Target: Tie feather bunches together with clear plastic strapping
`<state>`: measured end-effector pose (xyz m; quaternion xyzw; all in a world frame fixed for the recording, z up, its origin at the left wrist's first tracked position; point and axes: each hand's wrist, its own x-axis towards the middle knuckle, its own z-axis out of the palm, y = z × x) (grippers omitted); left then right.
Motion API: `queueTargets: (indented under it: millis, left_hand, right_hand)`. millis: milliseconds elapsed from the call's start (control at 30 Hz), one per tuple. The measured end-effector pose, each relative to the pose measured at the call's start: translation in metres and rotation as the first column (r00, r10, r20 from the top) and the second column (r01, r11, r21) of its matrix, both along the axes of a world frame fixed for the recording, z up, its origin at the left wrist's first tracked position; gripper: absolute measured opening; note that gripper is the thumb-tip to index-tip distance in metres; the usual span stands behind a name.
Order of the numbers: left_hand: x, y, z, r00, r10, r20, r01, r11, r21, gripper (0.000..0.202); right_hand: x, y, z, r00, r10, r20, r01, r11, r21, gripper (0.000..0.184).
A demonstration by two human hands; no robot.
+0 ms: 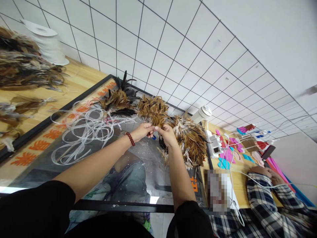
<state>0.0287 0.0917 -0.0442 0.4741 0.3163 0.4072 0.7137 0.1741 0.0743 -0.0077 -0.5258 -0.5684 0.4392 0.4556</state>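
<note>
My left hand, with a red bead bracelet at its wrist, is closed, fingertips pinched together. My right hand meets it fingertip to fingertip, also closed in a pinch. Whatever the fingers hold is too small to make out. Just behind them stands a bunch of brown feathers. A larger pile of brown and white feathers lies right of my right hand. Beneath the fingers shows a small blue thing. Loose white ribbon spreads in tangled loops left of my hands, beside another feather bunch.
A black-framed glass tabletop lies under my arms. At the left are a white ribbon spool and more feathers. A white bottle, power strip and cables stand right. A co-worker's plaid sleeve rests at the far right.
</note>
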Motion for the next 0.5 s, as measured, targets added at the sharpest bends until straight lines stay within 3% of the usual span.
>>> queueTargets:
  millis: [67, 133, 167, 267, 333, 500]
  left_hand:
    - [0.0, 0.0, 0.0, 1.0, -0.005, -0.002, 0.005, 1.0, 0.013, 0.027]
    - [0.0, 0.0, 0.0, 1.0, 0.023, 0.009, -0.023, 1.0, 0.002, 0.025]
    - [0.0, 0.0, 0.0, 0.999, 0.04, 0.013, -0.04, 0.999, -0.008, 0.024]
    - [0.0, 0.0, 0.001, 0.998, 0.063, 0.016, -0.062, 0.998, -0.03, 0.023]
    - [0.0, 0.001, 0.002, 0.997, 0.067, 0.026, -0.067, 0.997, -0.03, 0.024]
    - [0.0, 0.002, 0.0, 0.994, 0.081, 0.071, -0.078, 0.996, -0.049, 0.026]
  right_hand:
    - [0.012, -0.002, 0.011, 0.996, -0.076, 0.039, 0.073, 0.996, 0.058, 0.029]
    - [0.029, -0.008, 0.025, 0.964, -0.154, 0.217, 0.133, 0.985, 0.111, 0.025]
    - [0.036, -0.012, 0.032, 0.911, -0.162, 0.378, 0.13, 0.986, 0.108, 0.022]
    - [0.047, -0.023, 0.048, 0.595, -0.021, 0.804, 0.074, 0.997, -0.029, 0.013]
    - [0.041, -0.029, 0.051, 0.433, 0.092, 0.897, 0.056, 0.99, -0.129, 0.013]
    - [0.015, -0.028, 0.04, 0.244, 0.271, 0.931, 0.008, 0.959, -0.282, 0.015]
